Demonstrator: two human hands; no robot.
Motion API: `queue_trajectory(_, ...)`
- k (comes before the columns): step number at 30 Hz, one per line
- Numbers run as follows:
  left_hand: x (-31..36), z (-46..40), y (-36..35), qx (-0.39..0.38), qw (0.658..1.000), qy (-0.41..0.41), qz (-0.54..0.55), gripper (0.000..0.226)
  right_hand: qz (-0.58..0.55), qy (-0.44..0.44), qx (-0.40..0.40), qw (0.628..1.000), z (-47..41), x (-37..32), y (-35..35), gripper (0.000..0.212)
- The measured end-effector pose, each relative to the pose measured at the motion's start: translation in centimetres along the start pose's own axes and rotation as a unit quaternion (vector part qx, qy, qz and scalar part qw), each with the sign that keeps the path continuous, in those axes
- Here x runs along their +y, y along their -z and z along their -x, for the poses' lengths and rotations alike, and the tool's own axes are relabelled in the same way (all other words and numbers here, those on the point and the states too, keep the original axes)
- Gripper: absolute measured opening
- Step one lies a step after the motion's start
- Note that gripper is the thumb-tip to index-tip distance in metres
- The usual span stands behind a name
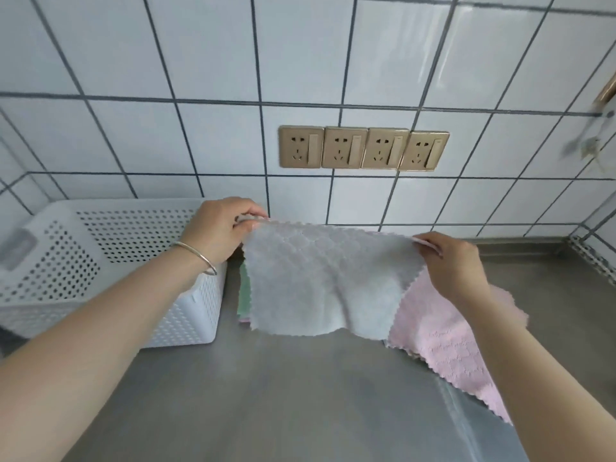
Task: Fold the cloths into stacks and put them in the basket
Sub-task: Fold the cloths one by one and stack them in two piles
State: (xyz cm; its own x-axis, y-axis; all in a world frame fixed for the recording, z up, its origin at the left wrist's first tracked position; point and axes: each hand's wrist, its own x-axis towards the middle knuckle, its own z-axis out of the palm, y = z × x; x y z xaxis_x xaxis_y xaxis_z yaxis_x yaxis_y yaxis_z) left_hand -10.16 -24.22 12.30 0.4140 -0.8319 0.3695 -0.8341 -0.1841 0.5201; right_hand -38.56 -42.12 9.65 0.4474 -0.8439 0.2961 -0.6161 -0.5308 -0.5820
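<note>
**Spreading a cloth by its top corners before folding**

Centrally in the frame, both hands are holding up a pale grey cloth (320, 278) above the steel counter (300, 395). The left hand (220, 231) is pinching the cloth's upper left corner between thumb and fingers; the right hand (450, 261) is pinching the upper right corner likewise. Between the two grips the top edge is sagging and the lower part is hanging in soft folds, so the cloth is judged light, limp and unlikely to slip, its zigzag-cut edges offering easy purchase. Corners are the sensible places to take hold, since a mid-edge grip would let the fabric droop and crease. A pink cloth (450, 345) is lying flat on the counter at lower right, partly behind the grey one. A green cloth (244, 291) is showing just left of the hanging edge. The white perforated basket (100, 261) is standing at left, beside the left wrist; its inside is not visible.
</note>
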Motion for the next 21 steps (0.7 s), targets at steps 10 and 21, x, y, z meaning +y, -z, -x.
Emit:
queue_trajectory(10,-4.7,12.8,0.5,-0.136,0.979,0.094,0.115,0.04,-0.136,-0.079,-0.273,0.949,7.9,1.7,-3.1,0.02)
queue_trajectory(21,-7.1,22.2,-7.6,-0.521,0.841,0.145,0.005,0.015,-0.052,-0.231,-0.536,0.81,16.9,8.0,-8.3,0.022)
